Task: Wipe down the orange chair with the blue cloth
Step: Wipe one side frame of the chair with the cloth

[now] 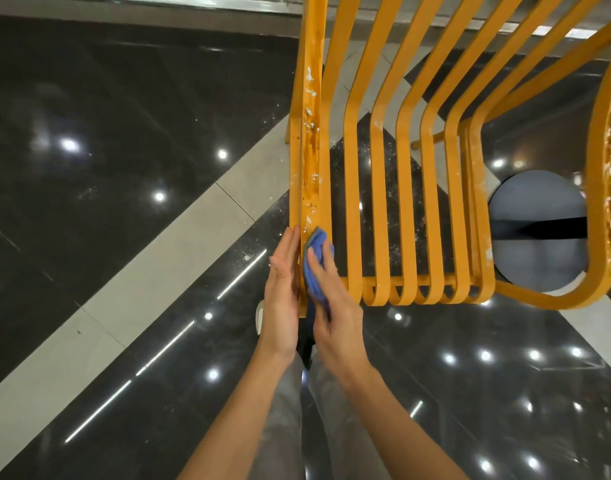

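Observation:
The orange chair (pixel 380 188) of bent slats fills the upper right of the head view. Its leftmost bar is flecked with white spots and stains. My left hand (pixel 281 289) lies flat with straight fingers against the outer side of that bar near its lower end. My right hand (pixel 332 292) presses the blue cloth (pixel 314 268) onto the bar's inner face, fingers curled over the bunched fabric. The cloth's lower end hangs down behind my right hand. Both hands sit opposite each other with the bar between them.
Glossy black floor tiles with pale grey bands (pixel 179 251) lie all around, dotted with white specks near the chair. A round grey base (pixel 536 233) stands on the floor behind the right armrest. My grey trousers and one shoe tip (pixel 259 317) show below my hands.

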A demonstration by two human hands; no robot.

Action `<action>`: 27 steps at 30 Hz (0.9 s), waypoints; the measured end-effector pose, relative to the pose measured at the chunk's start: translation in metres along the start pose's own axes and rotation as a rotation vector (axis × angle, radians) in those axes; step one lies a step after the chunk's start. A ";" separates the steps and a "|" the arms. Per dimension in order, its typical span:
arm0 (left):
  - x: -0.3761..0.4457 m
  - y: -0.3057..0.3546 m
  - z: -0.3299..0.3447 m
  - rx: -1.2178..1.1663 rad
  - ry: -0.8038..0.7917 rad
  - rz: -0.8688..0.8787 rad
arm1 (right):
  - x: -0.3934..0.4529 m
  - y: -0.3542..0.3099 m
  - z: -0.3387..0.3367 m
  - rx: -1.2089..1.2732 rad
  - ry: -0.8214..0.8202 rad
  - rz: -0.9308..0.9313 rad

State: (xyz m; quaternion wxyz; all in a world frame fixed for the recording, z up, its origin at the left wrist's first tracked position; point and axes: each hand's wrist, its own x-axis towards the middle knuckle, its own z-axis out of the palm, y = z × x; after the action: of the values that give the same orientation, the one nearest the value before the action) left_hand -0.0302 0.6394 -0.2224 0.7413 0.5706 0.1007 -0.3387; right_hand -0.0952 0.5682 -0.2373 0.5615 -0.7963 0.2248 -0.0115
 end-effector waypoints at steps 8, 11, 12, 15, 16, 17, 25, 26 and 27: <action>0.001 0.001 0.002 -0.017 -0.034 -0.009 | 0.030 -0.010 0.005 -0.149 0.084 -0.053; -0.001 0.001 0.001 0.022 -0.022 -0.006 | -0.008 -0.007 0.004 -0.133 0.025 -0.023; -0.002 0.002 0.001 0.028 -0.025 -0.005 | -0.012 -0.005 0.003 -0.134 0.019 -0.041; 0.000 0.004 0.002 0.011 -0.036 -0.004 | 0.023 -0.008 -0.001 -0.168 0.062 -0.098; 0.000 0.004 0.003 0.010 -0.036 0.001 | 0.035 -0.010 -0.002 -0.180 0.082 -0.100; 0.000 0.004 0.002 0.006 -0.034 0.001 | 0.038 -0.011 -0.001 -0.185 0.096 -0.086; 0.000 0.005 0.004 0.014 -0.028 -0.009 | 0.024 -0.012 0.000 -0.179 0.110 -0.083; 0.000 0.005 0.005 0.011 -0.034 0.001 | 0.037 -0.013 0.000 -0.182 0.130 -0.089; 0.000 0.005 0.006 0.001 -0.036 0.004 | 0.042 -0.012 0.002 -0.175 0.144 -0.088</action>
State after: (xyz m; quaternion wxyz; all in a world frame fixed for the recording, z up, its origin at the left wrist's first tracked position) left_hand -0.0283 0.6350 -0.2164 0.7433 0.5652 0.0861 -0.3473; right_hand -0.0525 0.5571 -0.2372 0.4714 -0.8484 0.2293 -0.0735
